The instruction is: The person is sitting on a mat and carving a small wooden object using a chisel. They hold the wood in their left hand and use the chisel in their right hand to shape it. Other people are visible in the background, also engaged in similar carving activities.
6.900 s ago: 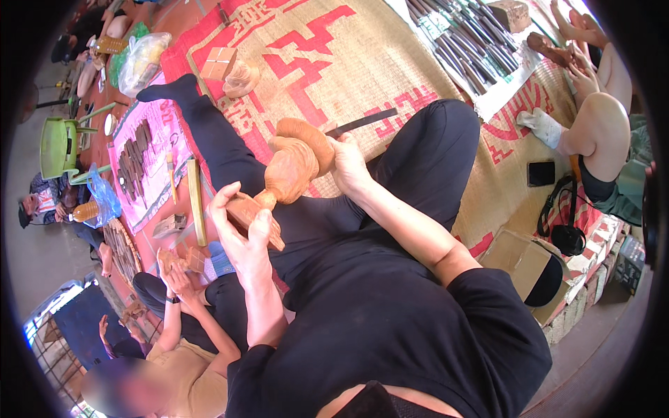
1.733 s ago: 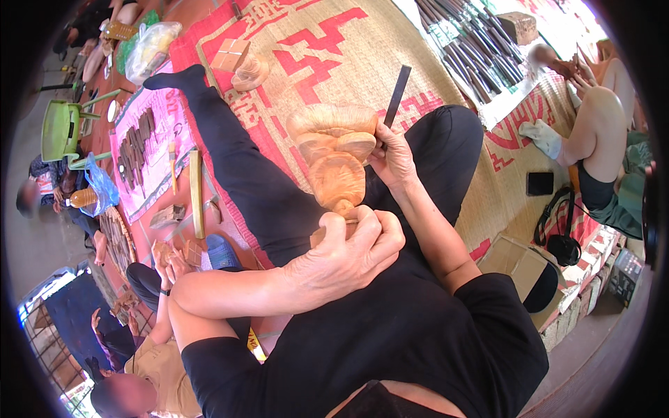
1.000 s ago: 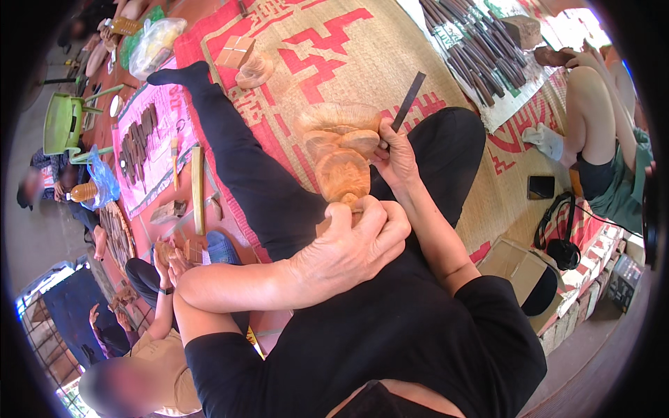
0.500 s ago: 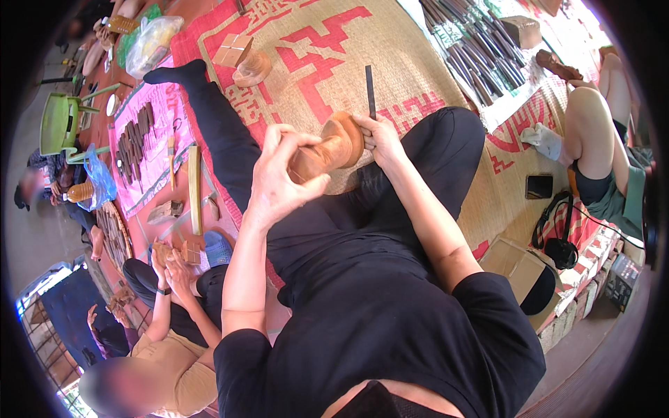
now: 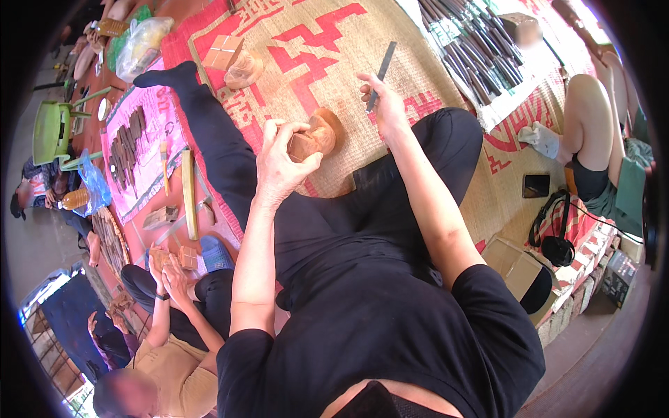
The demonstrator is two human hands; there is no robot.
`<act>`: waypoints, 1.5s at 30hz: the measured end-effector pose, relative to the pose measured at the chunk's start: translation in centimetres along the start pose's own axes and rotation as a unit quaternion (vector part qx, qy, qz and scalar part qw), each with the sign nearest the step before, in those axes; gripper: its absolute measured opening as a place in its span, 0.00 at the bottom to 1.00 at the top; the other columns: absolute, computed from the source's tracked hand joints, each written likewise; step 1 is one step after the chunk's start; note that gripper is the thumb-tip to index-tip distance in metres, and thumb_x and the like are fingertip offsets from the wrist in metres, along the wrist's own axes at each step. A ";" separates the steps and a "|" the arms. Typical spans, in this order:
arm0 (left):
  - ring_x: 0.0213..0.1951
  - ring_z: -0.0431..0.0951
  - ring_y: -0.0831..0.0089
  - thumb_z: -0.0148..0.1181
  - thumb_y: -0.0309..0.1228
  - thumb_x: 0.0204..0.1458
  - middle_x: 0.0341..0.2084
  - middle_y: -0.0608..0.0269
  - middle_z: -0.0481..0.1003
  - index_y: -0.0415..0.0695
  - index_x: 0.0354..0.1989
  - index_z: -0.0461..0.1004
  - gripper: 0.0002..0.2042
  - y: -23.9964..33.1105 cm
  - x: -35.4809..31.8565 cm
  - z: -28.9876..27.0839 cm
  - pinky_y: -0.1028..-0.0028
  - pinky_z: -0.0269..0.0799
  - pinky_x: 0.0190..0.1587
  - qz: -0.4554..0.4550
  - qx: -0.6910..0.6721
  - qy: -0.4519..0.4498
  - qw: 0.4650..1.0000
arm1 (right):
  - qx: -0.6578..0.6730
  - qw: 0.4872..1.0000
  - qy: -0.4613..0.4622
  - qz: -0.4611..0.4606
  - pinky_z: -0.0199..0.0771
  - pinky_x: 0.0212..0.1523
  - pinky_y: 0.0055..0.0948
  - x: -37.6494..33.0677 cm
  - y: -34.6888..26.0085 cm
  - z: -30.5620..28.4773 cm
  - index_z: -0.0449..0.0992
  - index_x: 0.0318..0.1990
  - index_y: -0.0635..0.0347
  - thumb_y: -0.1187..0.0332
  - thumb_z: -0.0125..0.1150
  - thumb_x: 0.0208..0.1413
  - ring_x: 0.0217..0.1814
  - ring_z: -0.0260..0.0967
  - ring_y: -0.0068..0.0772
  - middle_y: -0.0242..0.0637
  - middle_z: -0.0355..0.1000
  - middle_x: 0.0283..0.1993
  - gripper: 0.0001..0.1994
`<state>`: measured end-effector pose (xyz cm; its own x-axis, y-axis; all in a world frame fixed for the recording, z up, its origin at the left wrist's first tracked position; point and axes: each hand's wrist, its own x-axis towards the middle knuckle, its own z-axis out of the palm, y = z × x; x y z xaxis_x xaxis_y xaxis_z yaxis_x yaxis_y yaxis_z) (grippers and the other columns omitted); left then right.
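My left hand [image 5: 282, 160] is closed round a reddish-brown carved wood piece [image 5: 326, 132], which is tilted between my legs, low over the woven mat [image 5: 362, 160]. The fingers and thumb grip its narrower near end, while its wide rounded end faces away from me. My right hand [image 5: 383, 104] is apart from the wood, ahead and to the right. It grips a slim flat dark bar-like tool [image 5: 387, 63], slanting up to the right. The tool's exact kind does not show. Some of the carving is hidden by my left fingers.
Another carved wood piece [image 5: 244, 68] and a block [image 5: 223, 52] rest on the mat. Rows of chisels [image 5: 481, 63] lie at the far right, and more tools [image 5: 127, 150] on pink cloth at left. A phone [image 5: 536, 186] lies right. A co-worker's hands [image 5: 171, 275] hold wood.
My right hand has moved off the wood, forward, and its tool has gone from upright to slanting right. My left hand has turned the carved piece slightly, its wide end shifting left.
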<state>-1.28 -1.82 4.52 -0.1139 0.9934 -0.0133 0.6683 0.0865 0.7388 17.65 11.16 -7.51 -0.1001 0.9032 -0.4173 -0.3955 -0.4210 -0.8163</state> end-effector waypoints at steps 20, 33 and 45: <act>0.59 0.61 0.58 0.66 0.32 0.39 0.54 0.52 0.61 0.43 0.46 0.69 0.23 -3.4 -3.3 1.0 0.61 0.59 0.60 0.001 -0.016 0.188 0.982 | 0.003 0.997 -0.048 0.061 0.76 0.37 0.22 0.1 2.2 -0.7 0.78 0.39 0.65 0.77 0.65 0.51 0.35 0.73 0.23 0.35 0.76 0.36 0.07; 0.57 0.64 0.57 0.68 0.37 0.38 0.52 0.50 0.63 0.44 0.45 0.71 0.23 -3.3 -3.0 1.4 0.60 0.60 0.59 0.024 -0.003 0.187 0.982 | -0.033 0.995 -0.087 0.023 0.72 0.29 0.20 -1.9 2.9 1.8 0.78 0.33 0.63 0.73 0.67 0.47 0.27 0.74 0.24 0.34 0.76 0.27 0.07; 0.56 0.67 0.55 0.70 0.34 0.35 0.51 0.51 0.64 0.46 0.43 0.72 0.23 -3.6 -3.4 1.4 0.61 0.67 0.55 0.040 0.015 0.201 0.979 | -0.142 0.984 -0.101 0.036 0.67 0.31 0.22 -2.0 3.5 2.1 0.77 0.30 0.61 0.70 0.71 0.42 0.27 0.71 0.21 0.33 0.77 0.27 0.09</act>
<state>-2.24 -5.36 0.94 -0.3355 0.8879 0.3147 0.7074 0.0168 0.7067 14.56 8.07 -8.77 -0.3100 0.8560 -0.4137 -0.1124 -0.4651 -0.8781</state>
